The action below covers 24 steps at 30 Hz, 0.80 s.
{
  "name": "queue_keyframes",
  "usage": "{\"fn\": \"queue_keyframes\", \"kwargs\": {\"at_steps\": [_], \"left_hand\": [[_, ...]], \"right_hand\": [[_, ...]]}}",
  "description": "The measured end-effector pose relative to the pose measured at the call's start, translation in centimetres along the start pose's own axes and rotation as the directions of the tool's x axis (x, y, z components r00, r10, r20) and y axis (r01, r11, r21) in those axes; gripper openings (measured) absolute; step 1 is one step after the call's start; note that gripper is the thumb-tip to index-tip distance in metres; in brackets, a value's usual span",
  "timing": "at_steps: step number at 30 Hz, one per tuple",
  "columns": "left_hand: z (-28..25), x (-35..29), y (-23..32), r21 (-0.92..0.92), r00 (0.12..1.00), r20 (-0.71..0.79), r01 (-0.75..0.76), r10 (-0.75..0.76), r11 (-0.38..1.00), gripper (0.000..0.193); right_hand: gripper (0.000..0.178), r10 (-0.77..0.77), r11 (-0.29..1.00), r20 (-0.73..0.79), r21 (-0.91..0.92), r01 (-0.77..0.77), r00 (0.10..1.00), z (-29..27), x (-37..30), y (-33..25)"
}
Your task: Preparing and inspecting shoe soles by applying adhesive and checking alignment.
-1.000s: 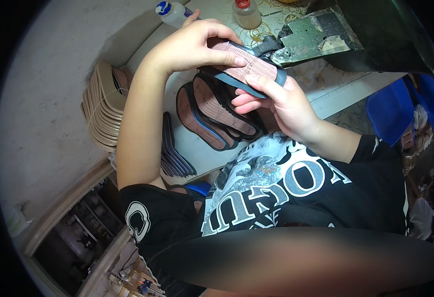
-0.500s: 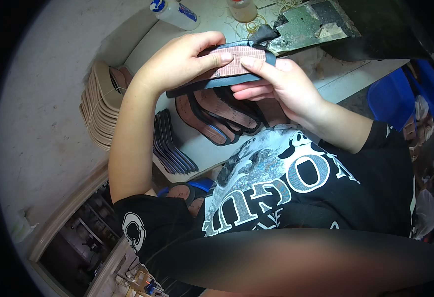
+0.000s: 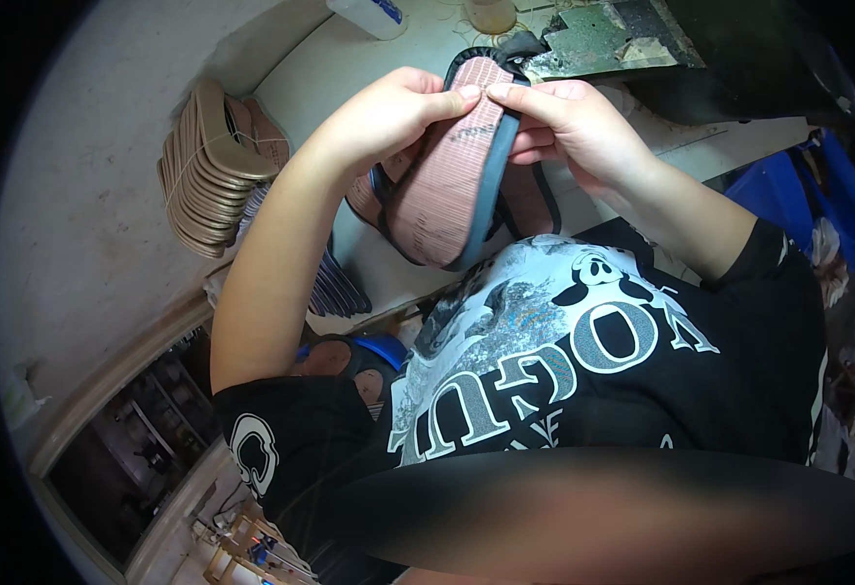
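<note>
Pink-ribbed shoe sole (image 3: 442,185), likely light, bendy; left hand (image 3: 403,112), right hand (image 3: 571,112) clamped on narrower end; best held by edges

On the far part of the white surface (image 3: 349,60) we see a white bottle (image 3: 357,14) with a blue patch and, to its right, a pale container (image 3: 491,15). Further right lies a worn green sheet (image 3: 608,37). We also see blue plastic (image 3: 767,200) at right, a stained wall (image 3: 86,166) at left, and a framed dark pane (image 3: 125,458) below.
</note>
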<state>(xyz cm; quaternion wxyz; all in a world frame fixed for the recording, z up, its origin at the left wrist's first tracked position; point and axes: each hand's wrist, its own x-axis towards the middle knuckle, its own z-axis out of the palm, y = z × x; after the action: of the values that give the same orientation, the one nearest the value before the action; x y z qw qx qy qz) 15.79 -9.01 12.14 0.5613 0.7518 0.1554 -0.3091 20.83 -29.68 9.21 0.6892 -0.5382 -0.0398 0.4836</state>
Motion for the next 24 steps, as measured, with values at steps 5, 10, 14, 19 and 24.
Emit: {"fn": "queue_keyframes", "kwargs": {"at_steps": [5, 10, 14, 19, 24], "left_hand": [[2.2, -0.8, 1.8, -0.247, 0.995, -0.039, 0.083, -0.095, 0.966, 0.040], [2.5, -0.8, 1.8, -0.311, 0.990, -0.066, 0.100, -0.126, 0.945, 0.043], [1.4, -0.3, 2.6, -0.185, 0.989, -0.039, 0.133, -0.143, 0.974, 0.049], [-0.9, 0.9, 1.9, 0.122, 0.989, -0.141, 0.068, -0.050, 0.990, 0.060], [-1.3, 0.7, 1.6, 0.145, 0.928, -0.372, 0.044, 0.013, 0.988, 0.055]], "right_hand": [[0.032, 0.019, 0.994, 0.055, -0.112, -0.013, 0.998, -1.2, -1.1, -0.9], [0.028, 0.119, 0.981, 0.221, -0.179, -0.080, 0.968, -2.0, -4.0, -0.3], [0.028, 0.078, 0.995, 0.208, -0.081, -0.063, 0.975, -1.9, -6.5, 1.6], [0.025, -0.024, 0.994, 0.119, -0.101, 0.036, 0.993, -1.8, -5.2, 2.0], [0.024, -0.132, 0.989, 0.109, -0.047, 0.137, 0.985, -2.1, -2.1, 2.6]]}}
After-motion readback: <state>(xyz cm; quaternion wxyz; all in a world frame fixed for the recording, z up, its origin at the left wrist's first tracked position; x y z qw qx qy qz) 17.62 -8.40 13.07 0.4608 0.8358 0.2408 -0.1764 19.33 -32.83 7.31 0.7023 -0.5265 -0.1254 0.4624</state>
